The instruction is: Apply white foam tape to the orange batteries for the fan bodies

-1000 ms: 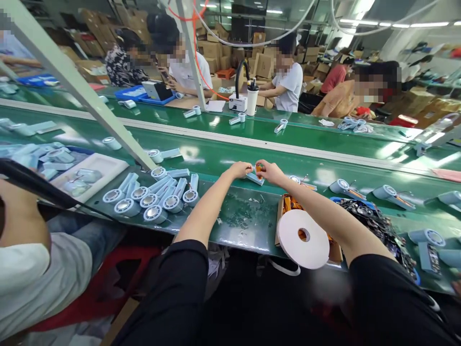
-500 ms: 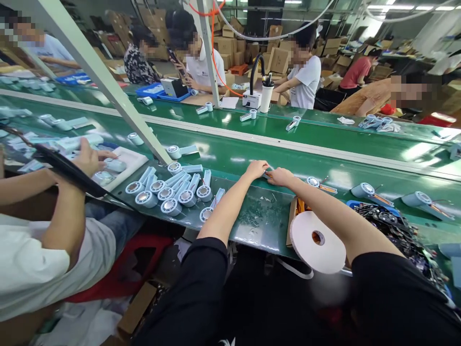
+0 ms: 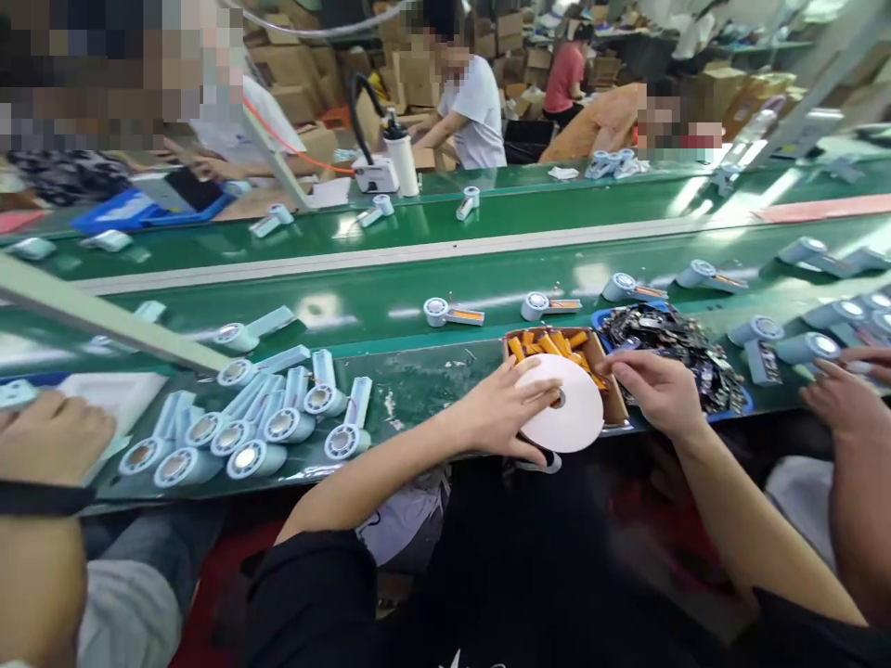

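Observation:
A large white roll of tape [image 3: 579, 419] stands at the bench's front edge, against a small carton. My left hand [image 3: 497, 404] lies over its left side, fingers across the face by the core hole and thumb low near the rim. Just right of the roll, my right hand [image 3: 661, 394] is closed, thumb and forefinger pinched together above the carton's right edge. What is in that pinch is too small to make out. Orange battery-like pieces [image 3: 549, 341] fill the carton [image 3: 613, 394] behind the roll.
A blue tray [image 3: 742, 404] heaped with dark circuit parts sits to the right. Light-blue fan housings [image 3: 254, 457] crowd the bench at left. More housings [image 3: 456, 313] lie on the green belt [image 3: 376, 320]. Co-workers' hands are at both sides; a slanted post [image 3: 104, 311] crosses the left.
Both my hands have left the belt, where they were together on a small piece. The left is now on the tape roll, the right beside it. The view has swung right.

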`<action>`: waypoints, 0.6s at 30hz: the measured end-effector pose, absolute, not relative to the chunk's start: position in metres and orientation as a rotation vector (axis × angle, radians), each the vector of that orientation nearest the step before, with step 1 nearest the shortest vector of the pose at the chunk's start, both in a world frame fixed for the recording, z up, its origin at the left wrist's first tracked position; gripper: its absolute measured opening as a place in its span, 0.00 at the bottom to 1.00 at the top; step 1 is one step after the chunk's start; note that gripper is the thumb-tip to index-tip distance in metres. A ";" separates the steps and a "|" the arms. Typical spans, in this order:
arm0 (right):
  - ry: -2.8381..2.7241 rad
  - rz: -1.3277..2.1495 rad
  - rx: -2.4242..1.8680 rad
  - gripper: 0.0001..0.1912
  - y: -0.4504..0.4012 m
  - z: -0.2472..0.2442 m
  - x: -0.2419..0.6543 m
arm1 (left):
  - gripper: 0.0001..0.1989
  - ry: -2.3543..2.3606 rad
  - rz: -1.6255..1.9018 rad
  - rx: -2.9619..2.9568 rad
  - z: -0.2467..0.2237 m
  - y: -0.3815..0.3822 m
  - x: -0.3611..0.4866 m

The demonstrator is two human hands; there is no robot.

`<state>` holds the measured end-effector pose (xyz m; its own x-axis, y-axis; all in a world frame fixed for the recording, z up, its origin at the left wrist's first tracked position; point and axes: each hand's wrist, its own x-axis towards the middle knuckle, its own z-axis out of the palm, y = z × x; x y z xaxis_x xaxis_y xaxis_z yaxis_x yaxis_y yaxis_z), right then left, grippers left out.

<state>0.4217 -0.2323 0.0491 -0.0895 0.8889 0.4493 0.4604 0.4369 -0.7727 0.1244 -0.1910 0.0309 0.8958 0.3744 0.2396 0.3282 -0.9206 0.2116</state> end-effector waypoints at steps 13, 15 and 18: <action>-1.752 1.356 -0.997 0.23 -0.313 0.003 0.375 | 0.35 1.139 0.921 2.745 0.022 -0.252 0.108; -2.103 1.256 -0.968 0.24 -0.312 0.002 0.357 | 0.36 1.280 1.001 2.653 0.012 -0.252 0.092; -2.646 0.849 -0.969 0.18 -0.299 0.007 0.349 | 0.40 1.591 1.177 2.337 -0.005 -0.256 0.065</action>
<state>0.3487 -0.2992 0.0067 -0.7655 0.6434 -0.0107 0.5295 0.6203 -0.5787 0.0652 -0.2560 -0.0050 0.1663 0.8220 0.5447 0.7611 -0.4582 0.4591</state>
